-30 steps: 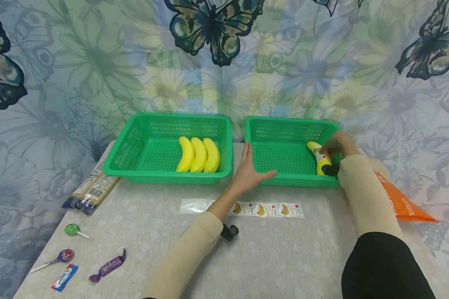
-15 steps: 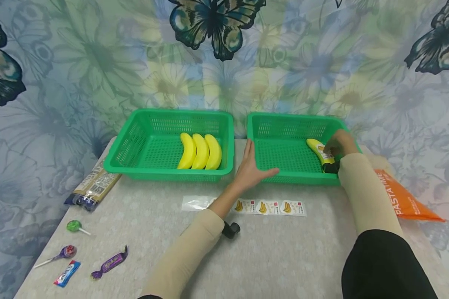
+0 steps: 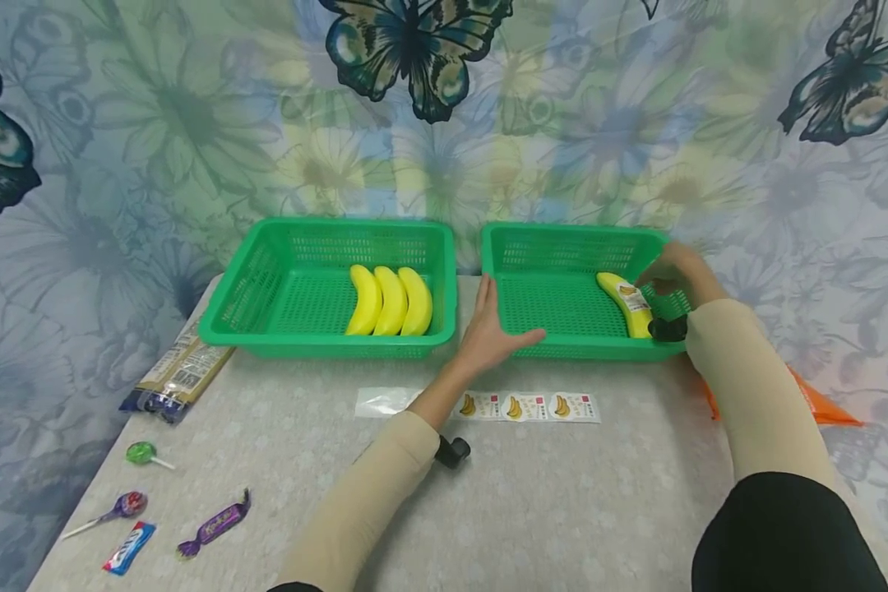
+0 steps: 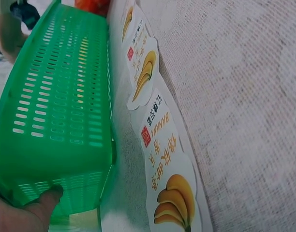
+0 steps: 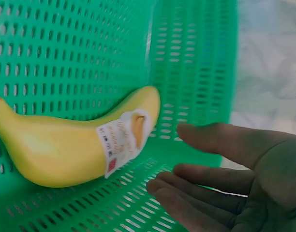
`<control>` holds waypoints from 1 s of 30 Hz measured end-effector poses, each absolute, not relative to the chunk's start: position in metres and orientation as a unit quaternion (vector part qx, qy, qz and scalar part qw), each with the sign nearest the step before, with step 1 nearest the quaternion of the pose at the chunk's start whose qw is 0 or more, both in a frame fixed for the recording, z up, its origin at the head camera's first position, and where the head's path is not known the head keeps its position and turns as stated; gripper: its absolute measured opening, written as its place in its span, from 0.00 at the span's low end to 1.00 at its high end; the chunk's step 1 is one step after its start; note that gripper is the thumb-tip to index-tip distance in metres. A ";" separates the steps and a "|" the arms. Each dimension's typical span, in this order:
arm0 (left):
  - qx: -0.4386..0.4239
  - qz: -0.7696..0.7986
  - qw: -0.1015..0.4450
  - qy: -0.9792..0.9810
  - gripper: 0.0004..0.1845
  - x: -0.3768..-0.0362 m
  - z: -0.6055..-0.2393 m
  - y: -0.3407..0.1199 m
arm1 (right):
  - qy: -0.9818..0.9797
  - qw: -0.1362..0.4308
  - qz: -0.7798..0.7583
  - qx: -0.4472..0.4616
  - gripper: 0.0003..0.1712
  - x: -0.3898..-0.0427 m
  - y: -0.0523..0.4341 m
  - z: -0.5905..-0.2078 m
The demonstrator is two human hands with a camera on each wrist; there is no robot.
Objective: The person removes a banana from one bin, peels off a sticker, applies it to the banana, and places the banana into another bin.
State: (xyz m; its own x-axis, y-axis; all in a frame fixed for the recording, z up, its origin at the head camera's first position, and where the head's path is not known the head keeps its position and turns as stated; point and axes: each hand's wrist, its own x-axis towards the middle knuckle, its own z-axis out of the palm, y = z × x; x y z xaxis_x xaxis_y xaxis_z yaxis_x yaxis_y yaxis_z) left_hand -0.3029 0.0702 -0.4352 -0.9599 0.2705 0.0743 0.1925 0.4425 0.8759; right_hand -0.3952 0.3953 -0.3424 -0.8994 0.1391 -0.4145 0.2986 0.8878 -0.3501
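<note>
A yellow banana (image 3: 625, 302) with a white sticker (image 5: 122, 137) lies at the right end of the right green basket (image 3: 562, 349). My right hand (image 3: 670, 272) hovers just right of it with relaxed fingers (image 5: 206, 174), not touching the banana (image 5: 61, 152). My left hand (image 3: 492, 332) rests against the basket's front left corner, fingers straight along the side wall, thumb on the front wall. In the left wrist view the thumb (image 4: 34, 210) touches the basket (image 4: 61, 96). A strip of banana stickers (image 3: 527, 406) lies on the table in front of the basket.
The left green basket (image 3: 326, 345) holds three bananas (image 3: 390, 301). A pasta packet (image 3: 178, 374), two lollipops (image 3: 142, 453) and wrapped candies (image 3: 215, 524) lie at the table's left. An orange bag (image 3: 817, 401) is at the right edge. Clear backing film (image 3: 381, 401) adjoins the stickers (image 4: 162, 145).
My right hand has let go of the stickered banana and drawn back a little to the right; the banana now lies in the basket. The left hand has stayed at the corner.
</note>
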 end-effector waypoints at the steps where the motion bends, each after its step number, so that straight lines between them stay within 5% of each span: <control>1: 0.134 0.510 0.039 0.849 0.65 -0.303 -0.435 0.070 | 0.949 0.195 -0.220 0.114 0.15 -0.393 0.395 -0.340; 11: 0.132 0.524 0.039 0.840 0.65 -0.303 -0.437 0.067 | 0.945 0.169 -0.271 0.066 0.29 -0.370 0.389 -0.336; 30: 0.118 0.495 0.049 0.859 0.62 -0.290 -0.417 0.072 | 0.965 0.149 -0.213 0.019 0.29 -0.338 0.363 -0.325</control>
State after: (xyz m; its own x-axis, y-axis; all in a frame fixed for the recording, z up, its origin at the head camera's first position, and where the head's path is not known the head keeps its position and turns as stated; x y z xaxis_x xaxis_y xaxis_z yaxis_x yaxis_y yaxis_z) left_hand -0.2899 0.0723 -0.4168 -0.9674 0.2512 0.0319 0.1534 0.4815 0.8629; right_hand -0.3378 0.3630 -0.3246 -0.9546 -0.0265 -0.2968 0.1008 0.9086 -0.4053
